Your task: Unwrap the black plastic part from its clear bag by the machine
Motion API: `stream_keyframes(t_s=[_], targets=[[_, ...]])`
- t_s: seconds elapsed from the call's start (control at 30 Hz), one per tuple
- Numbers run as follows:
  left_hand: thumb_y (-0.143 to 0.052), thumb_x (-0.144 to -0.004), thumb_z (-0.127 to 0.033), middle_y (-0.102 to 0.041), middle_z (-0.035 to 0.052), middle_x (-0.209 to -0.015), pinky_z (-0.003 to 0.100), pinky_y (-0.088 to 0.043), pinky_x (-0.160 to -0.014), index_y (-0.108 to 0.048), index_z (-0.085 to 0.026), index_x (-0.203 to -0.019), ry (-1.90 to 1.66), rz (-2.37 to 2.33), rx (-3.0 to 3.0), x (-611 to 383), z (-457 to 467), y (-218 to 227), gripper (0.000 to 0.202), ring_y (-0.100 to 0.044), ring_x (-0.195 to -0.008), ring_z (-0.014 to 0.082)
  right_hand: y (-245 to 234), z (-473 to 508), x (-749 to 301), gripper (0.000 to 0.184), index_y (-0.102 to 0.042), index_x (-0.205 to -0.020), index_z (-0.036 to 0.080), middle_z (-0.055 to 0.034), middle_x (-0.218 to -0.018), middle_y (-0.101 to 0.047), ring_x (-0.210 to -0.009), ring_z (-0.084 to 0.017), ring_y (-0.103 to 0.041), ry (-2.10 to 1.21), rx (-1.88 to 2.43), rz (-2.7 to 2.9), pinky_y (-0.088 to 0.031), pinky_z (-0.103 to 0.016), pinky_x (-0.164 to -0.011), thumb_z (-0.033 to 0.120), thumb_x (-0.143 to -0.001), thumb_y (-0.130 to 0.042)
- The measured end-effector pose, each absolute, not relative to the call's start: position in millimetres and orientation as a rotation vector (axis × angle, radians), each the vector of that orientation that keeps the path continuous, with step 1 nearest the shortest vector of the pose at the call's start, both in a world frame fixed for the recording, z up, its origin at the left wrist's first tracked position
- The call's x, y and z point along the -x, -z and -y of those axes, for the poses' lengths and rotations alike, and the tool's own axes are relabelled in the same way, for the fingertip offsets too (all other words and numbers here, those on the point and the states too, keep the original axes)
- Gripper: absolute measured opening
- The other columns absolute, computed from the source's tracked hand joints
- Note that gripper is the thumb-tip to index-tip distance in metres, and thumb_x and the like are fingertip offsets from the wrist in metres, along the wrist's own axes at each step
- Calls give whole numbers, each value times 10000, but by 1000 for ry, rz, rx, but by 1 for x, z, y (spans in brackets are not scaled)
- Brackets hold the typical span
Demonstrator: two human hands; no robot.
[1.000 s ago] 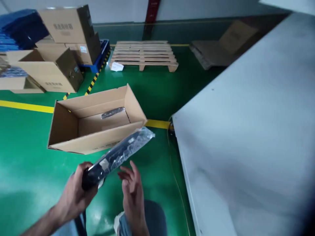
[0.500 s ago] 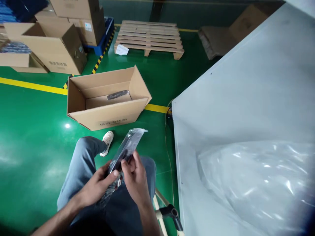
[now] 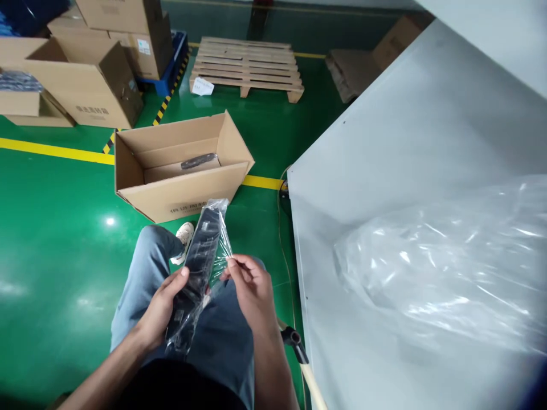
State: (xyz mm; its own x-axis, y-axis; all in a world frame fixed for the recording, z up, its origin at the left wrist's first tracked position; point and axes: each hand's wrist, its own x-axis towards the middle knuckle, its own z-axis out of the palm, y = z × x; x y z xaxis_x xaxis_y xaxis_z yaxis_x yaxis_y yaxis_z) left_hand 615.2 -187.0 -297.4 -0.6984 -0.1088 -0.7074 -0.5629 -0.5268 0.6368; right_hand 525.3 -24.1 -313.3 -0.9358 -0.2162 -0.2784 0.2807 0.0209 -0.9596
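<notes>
A long black device in a clear plastic bag (image 3: 200, 256) lies over my lap, pointing away from me. My left hand (image 3: 164, 304) is wrapped round its near half from the left. My right hand (image 3: 252, 287) pinches the loose plastic on the bag's right edge. Beyond my knees an open cardboard box (image 3: 188, 193) stands on the green floor, with one more black bagged device (image 3: 199, 161) lying inside it.
A grey table (image 3: 405, 142) fills the right side, with a heap of clear plastic bags (image 3: 448, 262) on it. Stacked cartons (image 3: 85, 80) stand at the back left, a wooden pallet (image 3: 248, 68) behind the box. A cable and a chair arm (image 3: 294, 339) are beside my right leg.
The bagged device came down from beside the open box to my lap. My right hand, open a second ago, now pinches the plastic. The view tilted down and the plastic heap appeared.
</notes>
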Motion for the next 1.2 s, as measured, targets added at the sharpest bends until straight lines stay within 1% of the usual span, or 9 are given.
stream_keyframes(t_s=[0.1, 0.23, 0.47, 0.63, 0.73, 0.8, 0.93, 1.03, 1.2], targets=[[-743, -823, -726, -762, 120, -1194, 406, -508, -1098, -759, -152, -1182, -2281, -1645, 980, -614, 186, 296, 678, -659, -1224, 328, 315, 25, -535, 315, -709, -1061, 233, -30, -803, -733, -760, -201, -734, 1991, -42, -2027, -617, -342, -767, 521, -938, -685], [-664, -950, -585, -732, 61, -1222, 325, -497, -1054, -699, -212, -1268, -2158, -2131, 752, -613, 182, 302, 491, -645, -1156, 240, 317, 39, -562, 493, -604, -1300, 227, -59, -1008, -732, -857, -197, -725, 1942, -20, -2228, -619, -341, -785, 465, -891, -740], [-637, -965, -504, -698, 31, -1019, 305, -513, -873, -590, -197, -1322, -1933, -2411, 783, -613, 173, 305, 473, -634, -917, 197, 321, 47, -586, 193, -685, -939, 207, -16, -746, -711, -670, -179, -670, 1794, -78, -2112, -532, -308, -651, 399, -926, -666], [-677, -871, -706, -674, 44, -820, 287, -505, -664, -660, -156, -994, -2122, -2041, 892, -605, 184, 296, 564, -611, -710, 180, 323, 18, -576, 209, -710, -942, 213, -11, -774, -726, -680, -170, -691, 1843, -1, -1839, -553, -308, -695, 418, -902, -724], [-721, -746, -823, -670, 60, -712, 296, -468, -517, -653, -135, -947, -2201, -1635, 941, -602, 191, 289, 720, -577, -533, 176, 326, -4, -569, 231, -709, -977, 228, 22, -699, -690, -662, -153, -670, 1827, 95, -1749, -550, -299, -708, 449, -916, -734], [-727, -734, -835, -686, 75, -724, 302, -480, -513, -650, -130, -966, -2196, -1565, 883, -603, 193, 287, 747, -589, -525, 184, 328, -16, -565, 229, -703, -994, 234, 31, -696, -675, -657, -143, -662, 1800, 177, -1728, -549, -289, -700, 453, -930, -727], [-638, -916, -711, -728, 85, -950, 293, -526, -715, -648, -157, -1096, -2110, -1903, 642, -613, 192, 294, 583, -668, -792, 199, 326, -22, -557, 381, -695, -1217, 244, -39, -956, -737, -878, -193, -735, 1775, 306, -1921, -611, -342, -818, 443, -900, -767], [-580, -987, -617, -678, 36, -843, 279, -455, -699, -637, -166, -1111, -1844, -2204, 486, -623, 183, 300, 471, -606, -742, 171, 317, -6, -549, 516, -649, -1333, 254, -97, -1157, -734, -1051, -242, -730, 1899, 200, -2292, -607, -437, -971, 447, -876, -790], [-556, -993, -556, -528, -34, -625, 292, -311, -593, -611, -159, -1118, -1586, -2331, 411, -637, 171, 303, 420, -472, -562, 149, 300, 21, -532, 279, -722, -1040, 217, -66, -931, -752, -866, -209, -711, 2024, -140, -2652, -598, -395, -870, 475, -934, -700]])
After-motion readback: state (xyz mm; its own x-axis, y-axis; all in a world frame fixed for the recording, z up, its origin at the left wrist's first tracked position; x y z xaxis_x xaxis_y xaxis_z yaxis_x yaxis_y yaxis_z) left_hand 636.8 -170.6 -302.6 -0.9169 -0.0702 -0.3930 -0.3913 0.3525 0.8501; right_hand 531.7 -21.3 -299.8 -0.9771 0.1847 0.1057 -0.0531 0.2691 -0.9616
